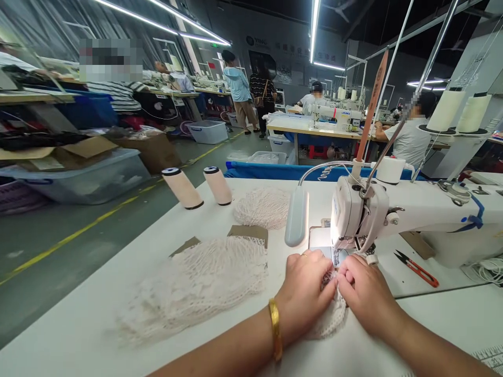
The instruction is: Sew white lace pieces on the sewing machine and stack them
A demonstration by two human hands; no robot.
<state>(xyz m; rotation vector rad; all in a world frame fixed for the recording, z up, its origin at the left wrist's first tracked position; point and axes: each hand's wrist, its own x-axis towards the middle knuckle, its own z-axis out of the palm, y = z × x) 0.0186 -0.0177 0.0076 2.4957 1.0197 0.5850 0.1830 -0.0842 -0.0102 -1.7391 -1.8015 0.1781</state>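
- Under the needle of the sewing machine [393, 220], on the white surface [98, 314], lies a small net piece [334, 317]
- left hand [308, 288] grips it with bent fingers — right hand [365, 293] pinches it, fingertips touching
- a bigger net pile [200, 283] lies just left

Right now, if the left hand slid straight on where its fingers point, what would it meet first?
Probably the sewing machine's needle foot, just ahead. The left hand holds the net piece and points up-right toward it; the right hand lies close beside. Depth is unclear.
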